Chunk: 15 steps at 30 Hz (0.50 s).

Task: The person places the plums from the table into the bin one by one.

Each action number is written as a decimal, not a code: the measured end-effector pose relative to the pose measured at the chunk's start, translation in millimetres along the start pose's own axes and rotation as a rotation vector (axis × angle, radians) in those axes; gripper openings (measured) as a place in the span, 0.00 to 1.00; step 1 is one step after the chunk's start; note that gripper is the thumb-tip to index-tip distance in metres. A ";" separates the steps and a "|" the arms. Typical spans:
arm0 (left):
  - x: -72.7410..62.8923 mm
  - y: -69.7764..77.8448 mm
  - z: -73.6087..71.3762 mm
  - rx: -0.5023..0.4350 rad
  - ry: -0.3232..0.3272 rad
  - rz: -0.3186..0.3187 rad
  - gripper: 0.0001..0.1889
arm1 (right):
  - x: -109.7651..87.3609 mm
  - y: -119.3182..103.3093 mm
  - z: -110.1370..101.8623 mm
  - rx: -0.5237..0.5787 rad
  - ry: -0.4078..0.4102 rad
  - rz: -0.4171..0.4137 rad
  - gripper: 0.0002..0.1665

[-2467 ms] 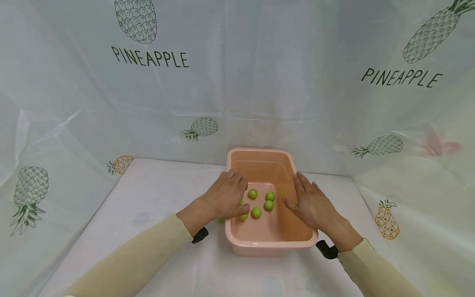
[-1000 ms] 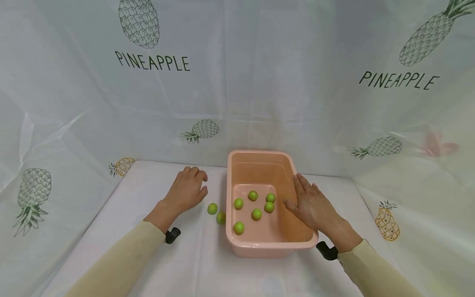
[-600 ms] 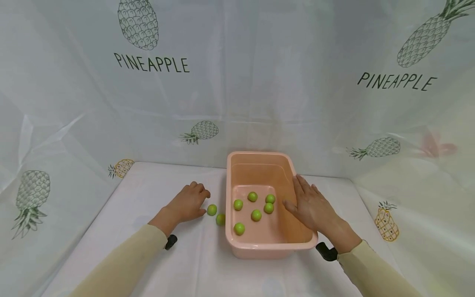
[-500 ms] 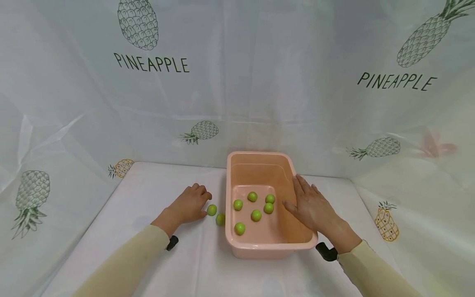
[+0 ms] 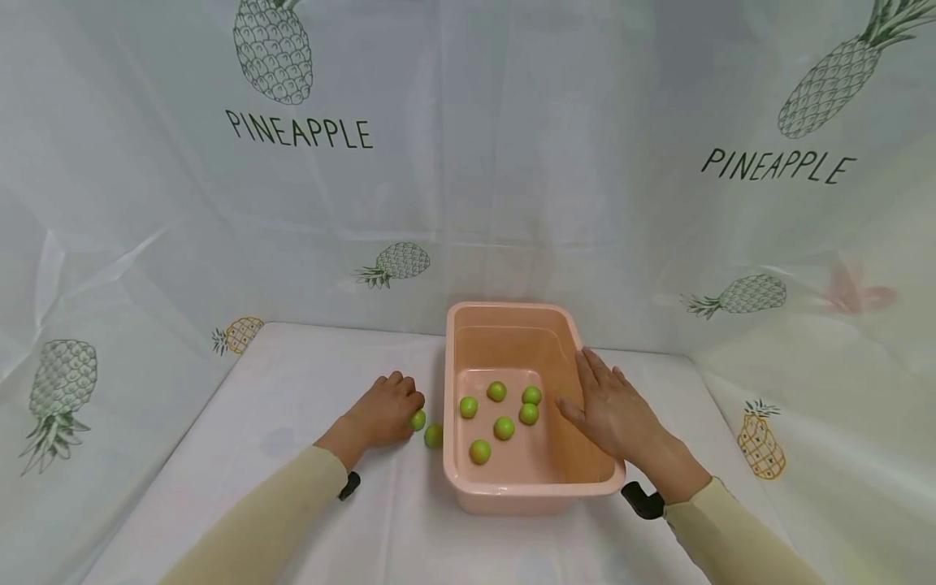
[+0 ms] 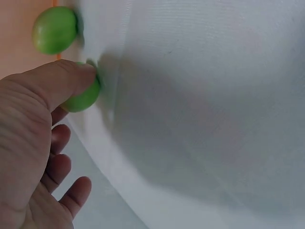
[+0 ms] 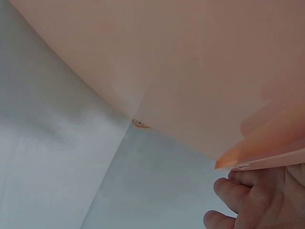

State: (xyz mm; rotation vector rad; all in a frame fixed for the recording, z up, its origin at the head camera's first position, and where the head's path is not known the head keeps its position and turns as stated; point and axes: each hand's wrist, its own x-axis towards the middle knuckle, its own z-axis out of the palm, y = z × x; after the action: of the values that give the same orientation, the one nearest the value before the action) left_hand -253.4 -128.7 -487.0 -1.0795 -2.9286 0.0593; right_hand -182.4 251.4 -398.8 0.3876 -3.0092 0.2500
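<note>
My left hand (image 5: 385, 410) is on the table left of a pink plastic tub (image 5: 512, 489). Its thumb and forefinger pinch a small round green fruit (image 6: 82, 99), while the other fingers stay loosely bent in the left wrist view. A second green fruit (image 5: 434, 436) lies between that hand and the tub's left wall. Several more green fruits (image 5: 504, 428) are spread over the tub's floor. Along the tub's right rim rests my right hand (image 5: 617, 410), fingers straight and thumb spread over the inside. From the right wrist view, its fingertips show just at the rim.
A white cloth (image 5: 314, 366) covers the table. Behind and at both sides hangs a pale sheet (image 5: 512, 162) printed with pineapples, close to the tub's far end. Each wrist wears a black strap.
My left hand came out from over the tub, moved left, then lowered onto a fruit on the table and pinched it. One front fruit in the tub rolled slightly right. My right hand stayed put.
</note>
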 end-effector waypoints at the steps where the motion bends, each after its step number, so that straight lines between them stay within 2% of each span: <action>1: -0.1 0.0 0.9 0.001 0.004 -0.003 0.12 | -0.1 -0.1 0.1 -0.001 0.002 -0.001 0.49; 7: -5.9 -9.0 9.6 0.029 0.024 -0.040 0.14 | -1.2 -1.1 -0.6 0.000 0.005 0.007 0.50; 11: -16.9 -23.0 13.1 0.043 0.043 -0.088 0.14 | -1.5 -1.7 -1.2 0.004 0.003 0.007 0.50; 15: -31.1 -41.8 18.5 0.034 0.064 -0.169 0.15 | -1.2 -1.5 -0.8 0.008 0.001 0.006 0.50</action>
State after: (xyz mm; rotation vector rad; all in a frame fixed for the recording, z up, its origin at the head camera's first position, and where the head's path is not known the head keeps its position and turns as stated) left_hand -257.4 -181.2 -503.9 -0.8095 -2.9364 0.0700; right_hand -180.8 250.4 -397.9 0.3792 -3.0101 0.2626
